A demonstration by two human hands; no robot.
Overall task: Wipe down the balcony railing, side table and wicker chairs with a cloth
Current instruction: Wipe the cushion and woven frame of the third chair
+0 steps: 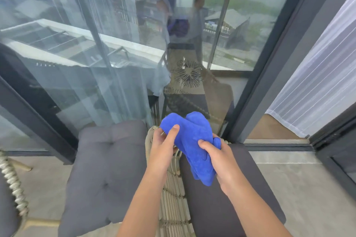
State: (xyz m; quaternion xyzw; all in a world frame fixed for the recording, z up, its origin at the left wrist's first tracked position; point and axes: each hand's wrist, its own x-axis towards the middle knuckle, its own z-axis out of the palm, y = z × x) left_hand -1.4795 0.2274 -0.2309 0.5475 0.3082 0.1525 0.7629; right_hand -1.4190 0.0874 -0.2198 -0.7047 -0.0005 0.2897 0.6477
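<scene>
Centrally, a blue cloth (192, 140) is being held bunched and folded, its plush pile creased into soft lobes, with one end hanging down over the dark seat cushion (231, 188). It is being gripped above the woven wicker chair back (173, 198), near that back's top edge. The left hand (163, 148) is being closed on the cloth's upper left part, thumb pressed on top. The right hand (217, 158) is being clamped around its right side, thumb across the front. Both forearms are being extended forward, close together. A grey tufted cushion (104, 169) is being seen at the chair's left.
</scene>
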